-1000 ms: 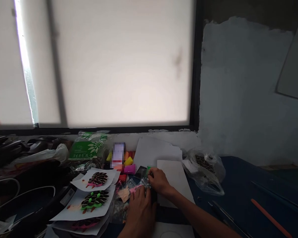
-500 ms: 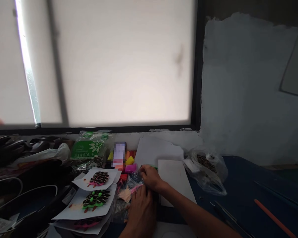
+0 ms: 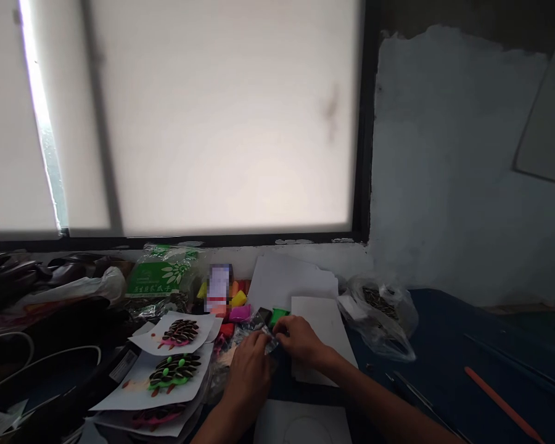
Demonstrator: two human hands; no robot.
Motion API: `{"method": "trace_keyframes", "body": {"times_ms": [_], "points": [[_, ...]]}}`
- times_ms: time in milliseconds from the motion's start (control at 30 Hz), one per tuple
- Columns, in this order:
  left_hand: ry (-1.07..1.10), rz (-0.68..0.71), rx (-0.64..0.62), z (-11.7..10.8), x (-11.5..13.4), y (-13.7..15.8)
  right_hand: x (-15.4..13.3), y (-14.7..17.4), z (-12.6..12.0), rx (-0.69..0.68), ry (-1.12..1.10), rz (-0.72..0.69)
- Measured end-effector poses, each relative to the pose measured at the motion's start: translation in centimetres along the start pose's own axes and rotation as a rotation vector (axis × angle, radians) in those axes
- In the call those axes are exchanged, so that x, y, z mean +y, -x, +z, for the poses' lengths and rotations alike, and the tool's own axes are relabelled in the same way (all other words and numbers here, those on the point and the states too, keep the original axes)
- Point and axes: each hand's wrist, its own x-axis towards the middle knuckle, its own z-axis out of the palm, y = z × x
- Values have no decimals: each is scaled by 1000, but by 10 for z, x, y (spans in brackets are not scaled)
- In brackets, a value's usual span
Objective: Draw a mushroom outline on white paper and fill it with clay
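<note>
My left hand [image 3: 250,369] rests low over the pile of wrappers, its fingers together and bent down on a clear plastic wrapper [image 3: 269,343]. Fingers curled in a pinch, my right hand [image 3: 300,338] is at the wrapper's right edge; its fingertips are partly hidden. Just behind it lie a green clay packet [image 3: 280,316] and a black clay packet [image 3: 261,317]. A magenta packet [image 3: 240,313] and a red packet [image 3: 225,333] sit further left. In front of my hands lies a white sheet [image 3: 300,422] with a faint round outline.
On the left, stacked paper cards [image 3: 192,379] carry hedgehog shapes of seeds and clay. Behind them stands a green seed bag [image 3: 160,274]. White paper [image 3: 324,333] and a plastic bag of seeds [image 3: 379,314] lie right of centre. An orange stick [image 3: 504,404] lies far right.
My hands have drawn apart, the left shifting left and the right moving right and a little lower. The green and black packets and the white sheet in front now show more.
</note>
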Motion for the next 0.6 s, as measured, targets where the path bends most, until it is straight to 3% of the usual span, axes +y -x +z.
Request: {"method": "trace_keyframes", "body": {"times_ms": [333,600], "points": [[-76,-47,-150,-24,-3,7,-2,31,-1,-77,61,-9],[-28,-56,-48,-17,-1,0,-3,39,-8,-107,184,-18]]}}
